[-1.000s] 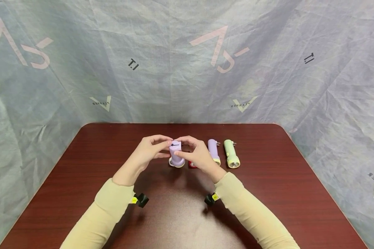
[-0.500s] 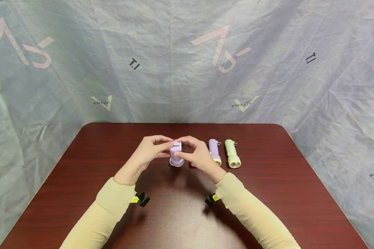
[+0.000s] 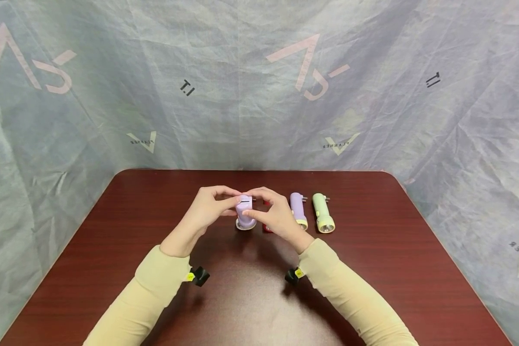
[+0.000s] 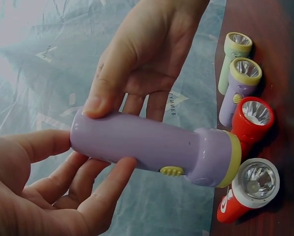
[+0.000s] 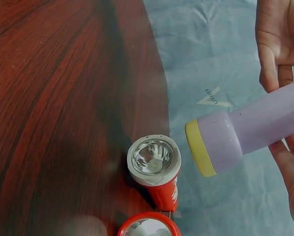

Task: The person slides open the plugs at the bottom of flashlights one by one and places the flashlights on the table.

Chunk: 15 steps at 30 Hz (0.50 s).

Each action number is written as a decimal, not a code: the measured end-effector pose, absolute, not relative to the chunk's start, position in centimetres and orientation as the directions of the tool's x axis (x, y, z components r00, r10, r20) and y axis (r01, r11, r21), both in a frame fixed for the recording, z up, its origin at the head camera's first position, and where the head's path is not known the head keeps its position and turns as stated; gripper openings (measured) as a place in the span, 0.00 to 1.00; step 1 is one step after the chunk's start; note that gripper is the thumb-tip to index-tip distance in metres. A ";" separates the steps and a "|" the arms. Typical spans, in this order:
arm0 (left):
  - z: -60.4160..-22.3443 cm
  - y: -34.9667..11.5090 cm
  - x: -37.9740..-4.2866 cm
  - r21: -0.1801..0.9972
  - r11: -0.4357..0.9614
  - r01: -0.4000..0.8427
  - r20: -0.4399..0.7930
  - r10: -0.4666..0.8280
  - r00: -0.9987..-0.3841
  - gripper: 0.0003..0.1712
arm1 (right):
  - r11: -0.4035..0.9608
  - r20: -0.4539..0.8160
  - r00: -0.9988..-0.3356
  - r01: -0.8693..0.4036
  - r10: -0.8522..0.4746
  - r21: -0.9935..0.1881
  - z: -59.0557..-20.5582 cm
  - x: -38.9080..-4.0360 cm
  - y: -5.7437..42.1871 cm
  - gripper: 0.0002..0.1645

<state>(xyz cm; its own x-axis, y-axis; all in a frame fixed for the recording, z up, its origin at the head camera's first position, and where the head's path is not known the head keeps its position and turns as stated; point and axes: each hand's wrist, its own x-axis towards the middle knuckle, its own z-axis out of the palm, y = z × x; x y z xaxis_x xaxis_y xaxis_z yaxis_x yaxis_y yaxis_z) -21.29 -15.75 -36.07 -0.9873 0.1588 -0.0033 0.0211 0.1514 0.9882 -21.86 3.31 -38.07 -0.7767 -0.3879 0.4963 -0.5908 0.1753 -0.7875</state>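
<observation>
A purple flashlight [image 3: 245,211] with a yellow rim [image 4: 231,160] and yellow switch [image 4: 172,171] is held above the table in both hands, lens end tilted down. My left hand [image 3: 204,214] pinches the tail end from the left. From the right, my right hand [image 3: 277,214] pinches the body with its thumb [image 4: 98,104] on the side; some of its fingers are hidden. A dark slit shows in the tail end. Below lie a red flashlight with a white rim [image 5: 154,160] and an all-red one [image 4: 255,115], mostly hidden in the head view.
Another purple flashlight [image 3: 297,209] and a pale green one [image 3: 322,212] lie to the right, metal prongs sticking out sideways. The dark red wooden table [image 3: 242,298] ends at a grey printed cloth [image 3: 238,96] behind and at both sides.
Both hands stay nearly in place on the purple flashlight. A black piece with a round end on its tail is gone from sight; a thin slit shows there now. The other flashlights have not moved.
</observation>
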 end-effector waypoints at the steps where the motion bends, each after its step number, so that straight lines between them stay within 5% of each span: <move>1: -36.0 -15.7 -21.3 0.988 0.150 0.021 -0.003 0.157 -0.988 0.12 | 0.178 0.498 -0.776 -0.593 -0.387 -0.785 -38.0 -21.8 3.3 0.22; 15: -36.4 -15.3 -21.2 0.989 0.146 0.023 0.005 0.124 -0.992 0.13 | 0.183 0.516 -0.758 -0.618 -0.399 -0.765 -38.2 -21.7 3.4 0.22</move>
